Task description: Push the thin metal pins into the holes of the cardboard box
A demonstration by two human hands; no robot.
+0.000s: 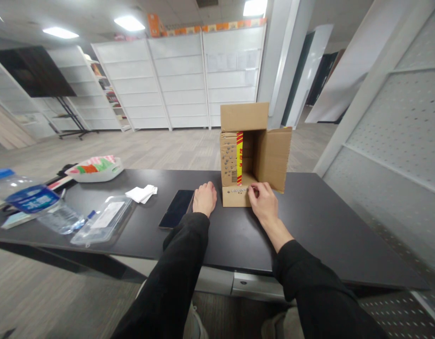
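Note:
A cardboard box (228, 162) stands on the dark table with its open side facing me, flaps spread. Its lower flap (234, 200) hangs down to the tabletop and carries a row of small round metallic-looking dots. At the right end of that row is my right hand (265, 202), thumb and forefinger pinched together; whatever they hold is too small to make out. More dots are scattered over the box's left flap beside a yellow and red tape strip (239, 157). My left hand (205, 198) rests on the table, fingers curled in, next to a dark phone (176, 208).
To the left lie a clear plastic case (106, 219), crumpled white tissue (142, 193) and a tilted water bottle (35, 200). Behind them is a white tray (97, 176) with colourful packaging. A perforated panel (397, 127) borders the right side. White shelves (178, 84) stand across the room.

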